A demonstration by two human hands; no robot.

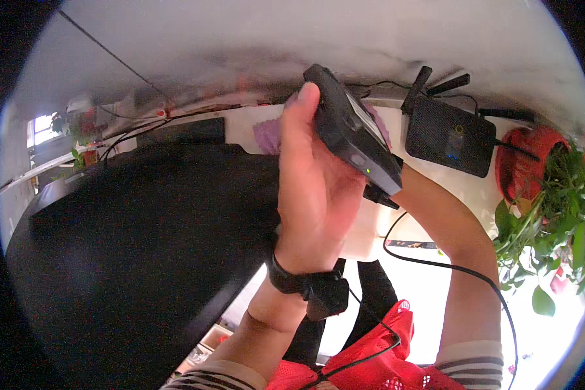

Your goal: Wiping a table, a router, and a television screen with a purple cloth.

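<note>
My left hand is raised in front of me and grips a black box-shaped electronic device with a small green light on its near end. The thumb lies along its left side, and the device is tilted. A black strap with a small black unit is around my left wrist, with a cable running from it. My right forearm reaches up behind the device; the right hand is hidden by it, so its hold cannot be seen. A black cable runs beside that forearm.
A black router with antennas stands on the white surface at the right, beside a red pot with trailing green plants. A large black object fills the left. A purple cloth lies behind my left hand. Cables run along the wall.
</note>
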